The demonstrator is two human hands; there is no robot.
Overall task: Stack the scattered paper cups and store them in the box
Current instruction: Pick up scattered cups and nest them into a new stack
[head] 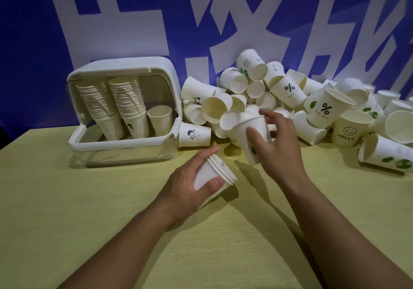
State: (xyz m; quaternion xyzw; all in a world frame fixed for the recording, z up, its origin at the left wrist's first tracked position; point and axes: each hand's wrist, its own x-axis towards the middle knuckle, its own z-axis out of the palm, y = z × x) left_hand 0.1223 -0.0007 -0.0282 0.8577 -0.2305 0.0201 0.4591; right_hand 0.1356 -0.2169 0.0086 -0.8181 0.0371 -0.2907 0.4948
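Cups (214,175) — bases hidden by hands (190,181)

You can read "% NICE DAY" on two cups (290,91) (324,110) at one o'clock, and "HELLO" on a smiley cup (346,132) at two o'clock.

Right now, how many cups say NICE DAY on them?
2. One NICE DAY cup lies tilted high in the pile, right of the box. The other sits lower and further right, beside the HELLO cup. More may be hidden in the pile.
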